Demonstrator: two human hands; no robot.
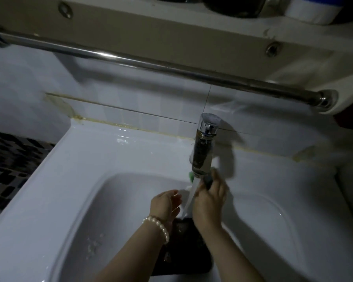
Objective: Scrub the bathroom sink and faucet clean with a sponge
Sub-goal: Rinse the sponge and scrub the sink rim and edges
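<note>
The white sink [73, 180] fills the lower view. A chrome faucet [204, 145] with a grimy spout stands at its back rim, and water [189, 198] runs down from its tip. My right hand [209, 202] is at the spout's tip, closed on a dark sponge [208, 181]. A green edge [191, 177], probably of the same sponge, shows on the spout's left side. My left hand [166, 202], with a pearl bracelet on the wrist, is open beside the stream with its fingers spread and nothing in it.
A dark rectangular object [183, 249] lies in the basin under my forearms. A steel towel bar [151, 66] runs across the tiled wall under a shelf [171, 23] holding containers. A dark mosaic floor [10, 165] shows at left.
</note>
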